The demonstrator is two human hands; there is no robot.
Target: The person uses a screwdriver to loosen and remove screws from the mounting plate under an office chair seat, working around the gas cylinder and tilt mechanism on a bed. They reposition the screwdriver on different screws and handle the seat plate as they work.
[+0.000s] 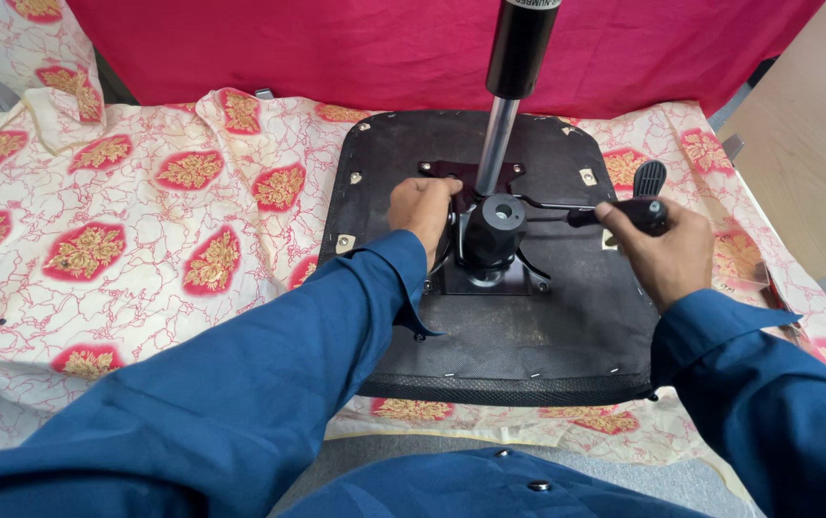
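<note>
Head view, looking down. An upturned black seat base (pixel 528 336) lies flat at the centre of the frame on a table draped in a cream cloth with red and gold motifs (pixel 96 221); a plain red cloth (pixel 336 48) hangs across the top of the frame. Bolted to the middle of the base is a black tilt mechanism (pixel 493 235), from whose socket a gas-lift cylinder (pixel 501 125) rises toward the top edge, chrome below and black above, leaning slightly to the right. A thin lever (pixel 552 204) runs from the mechanism toward the right of the frame, its long axis nearly horizontal, ending in a black handle. The right hand (pixel 664 247) is clenched around that handle at centre right, thumb side toward the mechanism; a second paddle-shaped black grip (pixel 649 178) stands just above it. The left hand (pixel 423 209) rests closed against the mechanism's left flank, touching its plate, and is the nearer of the two to the cylinder's foot. Both forearms wear blue sleeves (pixel 269 384). Small metal staples dot the base's rim.
</note>
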